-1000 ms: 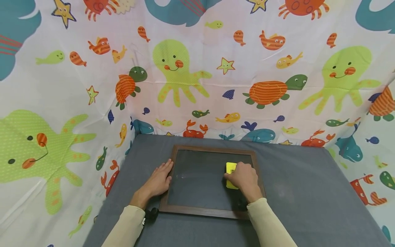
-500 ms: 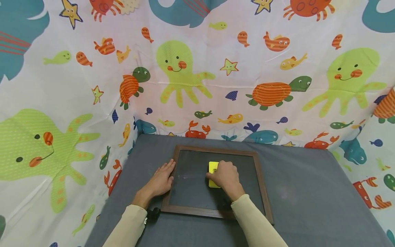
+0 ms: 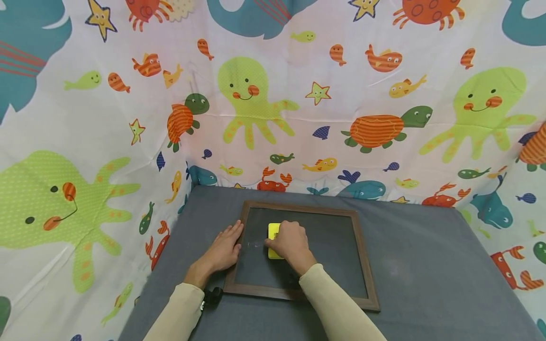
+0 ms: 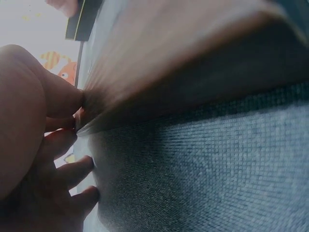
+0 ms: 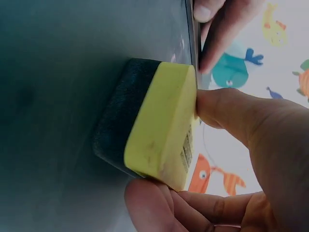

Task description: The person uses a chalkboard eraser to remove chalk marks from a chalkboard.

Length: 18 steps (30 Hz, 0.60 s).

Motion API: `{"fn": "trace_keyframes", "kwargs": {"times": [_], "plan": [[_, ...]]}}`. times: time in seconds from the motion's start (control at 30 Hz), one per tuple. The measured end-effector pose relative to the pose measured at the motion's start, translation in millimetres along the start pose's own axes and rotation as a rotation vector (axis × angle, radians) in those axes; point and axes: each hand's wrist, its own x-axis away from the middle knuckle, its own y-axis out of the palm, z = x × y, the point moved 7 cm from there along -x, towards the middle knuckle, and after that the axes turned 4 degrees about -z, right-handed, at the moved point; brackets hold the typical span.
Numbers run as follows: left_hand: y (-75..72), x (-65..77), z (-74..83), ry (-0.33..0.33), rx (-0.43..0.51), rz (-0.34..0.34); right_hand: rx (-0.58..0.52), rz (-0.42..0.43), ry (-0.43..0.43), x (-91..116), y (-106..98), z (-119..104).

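Observation:
A small chalkboard (image 3: 324, 251) with a brown wooden frame (image 3: 303, 207) lies flat on the grey cloth. My right hand (image 3: 291, 242) grips a yellow board eraser (image 3: 273, 253) left of the board's middle. In the right wrist view, thumb and fingers hold the yellow back of the eraser (image 5: 161, 121) from two sides, its dark felt face against the board. My left hand (image 3: 222, 248) rests with straight, spread fingers at the frame's left edge; in the left wrist view its thumb touches the wooden frame (image 4: 145, 53). Faint chalk marks (image 3: 254, 245) show between the eraser and the left side.
A grey cloth (image 3: 418, 265) covers the table. White curtains (image 3: 290, 71) printed with sea animals stand around the back and sides. A black wrist camera (image 3: 213, 296) sits by the left wrist, close to the frame's lower left corner.
My right hand has slid the eraser leftward across the board from near its right side. The left hand stays at the left edge. The head view has shifted slightly.

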Motion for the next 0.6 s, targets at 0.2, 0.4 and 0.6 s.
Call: {"fn": "trace_keyframes", "kwargs": {"times": [0.2,0.4,0.6], "plan": [[0.8,-0.8,-0.2,-0.011,-0.010,-0.003,0.005,0.008,-0.031,-1,7,-20],[1.2,-1.4,-0.2,-0.011,-0.010,-0.006,-0.002,-0.003,-0.074,-1,15,-38],[0.8,-1.1,-0.3,-0.008,-0.008,-0.003,0.002,-0.022,-0.087,-3,21,-45]]}}
